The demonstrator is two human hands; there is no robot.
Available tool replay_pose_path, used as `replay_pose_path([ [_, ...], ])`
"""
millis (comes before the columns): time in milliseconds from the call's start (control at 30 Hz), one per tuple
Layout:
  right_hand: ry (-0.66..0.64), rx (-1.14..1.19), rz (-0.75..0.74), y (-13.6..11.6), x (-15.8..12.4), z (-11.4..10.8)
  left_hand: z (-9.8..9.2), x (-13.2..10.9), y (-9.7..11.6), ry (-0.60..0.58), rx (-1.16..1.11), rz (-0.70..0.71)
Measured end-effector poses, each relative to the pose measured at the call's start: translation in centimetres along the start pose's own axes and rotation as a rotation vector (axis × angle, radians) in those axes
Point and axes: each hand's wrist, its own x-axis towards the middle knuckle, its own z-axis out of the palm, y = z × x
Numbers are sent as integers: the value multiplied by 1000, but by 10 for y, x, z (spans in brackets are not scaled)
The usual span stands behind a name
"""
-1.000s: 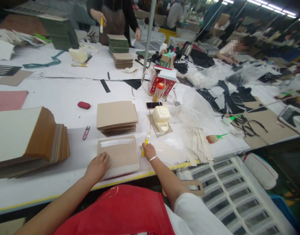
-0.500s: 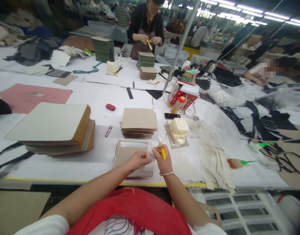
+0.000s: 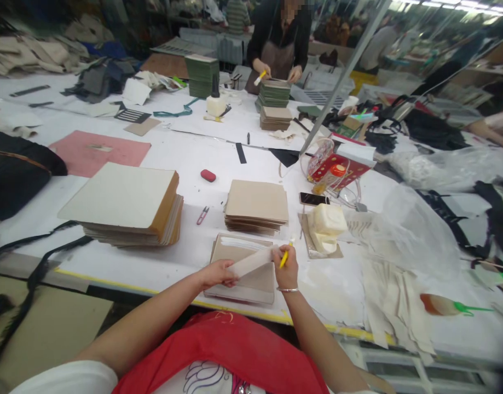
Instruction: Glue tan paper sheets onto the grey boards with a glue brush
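A pale fabric strip (image 3: 253, 263) stretches at a slant between my two hands, above a beige board (image 3: 243, 290). My left hand (image 3: 221, 273) pinches its lower left end. At its upper right end, my right hand (image 3: 287, 267) grips the strip and also a yellow-handled brush (image 3: 284, 258), bristles up. A wet white streak (image 3: 243, 242), looking like glue, runs along the board's far edge. Behind the board stands a stack of similar beige boards (image 3: 257, 200). To the right, a cream plastic glue container (image 3: 328, 220) sits on a piece of card.
A tall stack of larger boards (image 3: 120, 191) is on the left, with pink thread snips (image 3: 202, 215) beside it. Pale strips (image 3: 393, 301) and a bottle with a green nozzle (image 3: 440, 305) lie right. Across the table a co-worker (image 3: 279, 44) holds a brush over green boards.
My hands have moved apart, drawing the strip out lengthwise over the board. The view has swung left. The co-worker's brush hand has come down toward the green stack.
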Motion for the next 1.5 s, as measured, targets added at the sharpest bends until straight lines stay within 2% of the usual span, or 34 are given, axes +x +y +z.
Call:
replay_pose_path([
  [100, 19, -97, 41, 9, 5, 13, -24, 7, 2, 186, -64, 21],
  [233, 5, -258, -19, 22, 14, 32, -49, 28, 10, 523, 266, 76],
  [300, -27, -342, -54, 29, 20, 42, -56, 38, 12, 625, 402, 85],
  [533, -107, -540, -132, 41, 31, 53, -62, 54, 8, 775, 642, 138],
  [733, -78, -599, -175, 42, 31, 56, -63, 57, 6, 777, 765, 114],
  [900, -37, -608, -263, 44, 33, 56, -58, 54, 13, 802, 852, 62],
  [967, 23, -594, -314, 45, 35, 50, -56, 43, 18, 849, 915, 81],
  [1000, 60, -585, -335, 45, 36, 45, -56, 34, 20, 881, 950, 139],
  [1067, 127, -562, -368, 47, 36, 33, -59, 6, 25, 961, 1019, 359],
  [1133, 158, -537, -398, 48, 34, 22, -66, -32, 29, 1059, 1082, 652],
  [1200, 153, -506, -432, 48, 29, 14, -79, -77, 36, 1188, 1158, 906],
  [1267, 132, -465, -458, 45, 22, 11, -99, -118, 45, 1356, 1259, 1069],
  [1300, 124, -439, -464, 42, 19, 11, -111, -135, 49, 1433, 1301, 1090],
  [1367, 113, -382, -456, 36, 14, 14, -136, -158, 58, 1496, 1420, 999],
  [1433, 98, -317, -441, 28, 11, 18, -159, -167, 63, 1431, 1539, 850],
  [1500, 66, -246, -434, 19, 7, 20, -175, -170, 64, 1278, 1638, 714],
])
